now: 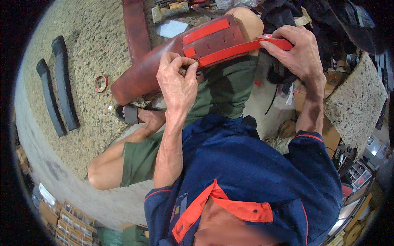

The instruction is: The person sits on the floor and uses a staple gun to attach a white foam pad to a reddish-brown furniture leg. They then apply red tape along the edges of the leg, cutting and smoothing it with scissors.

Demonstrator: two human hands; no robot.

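Note:
A long red strip [230, 51] stretches between my two hands over a brown-red leather piece [143, 76], which lies across my raised knee. The leather has slots and two red pieces [205, 30] on its upper part. My left hand [176, 82] pinches the left end of the strip at the leather's lower edge. My right hand [297, 53] grips the strip's right end, with a small pale piece at the thumb, too small to make out.
A foam mat [74, 24] on the left holds two dark padded strips [65, 90] and a tape roll [101, 83]. Another leather strip [135, 28], tools [168, 12] and a white card [172, 28] lie beyond. Dark fabric [328, 24], a foam sheet [357, 98] and cartons [65, 221] surround me.

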